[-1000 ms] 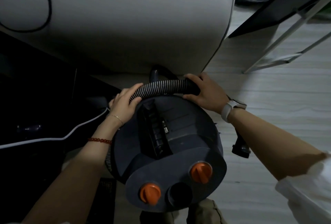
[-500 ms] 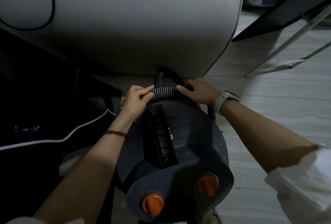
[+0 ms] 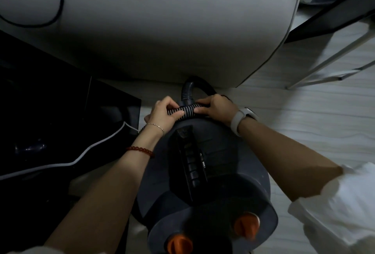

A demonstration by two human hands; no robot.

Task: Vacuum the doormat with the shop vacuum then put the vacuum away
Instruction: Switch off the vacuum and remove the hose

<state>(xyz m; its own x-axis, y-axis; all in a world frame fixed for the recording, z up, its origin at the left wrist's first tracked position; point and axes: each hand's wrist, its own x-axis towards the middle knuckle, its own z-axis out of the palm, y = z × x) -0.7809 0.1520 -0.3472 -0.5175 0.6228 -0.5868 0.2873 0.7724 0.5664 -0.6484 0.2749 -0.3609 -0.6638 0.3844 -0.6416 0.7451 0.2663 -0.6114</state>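
A large pale grey rounded upholstered body [image 3: 172, 22] fills the upper view, with a thin black cable [image 3: 58, 4] looped across its upper left. Pale wood-grain plank flooring [image 3: 304, 123] extends to the right. A glossy black panel with a white-edged curve [image 3: 67, 132] occupies the left. The dark grey round-bodied shop vacuum [image 3: 219, 174] stands on the floor directly below me, just in front of the upholstered body; its black carry handle [image 3: 190, 162] runs along the top, and two orange knobs [image 3: 246, 226] sit on its near end. The black ribbed flexible hose [image 3: 187, 110] lies across the vacuum's far edge. My left hand [image 3: 164, 113] curls around the hose, thumb on top. My right hand [image 3: 217, 108], a pale watch [image 3: 242, 118] on its wrist, grips the same hose just beside it.
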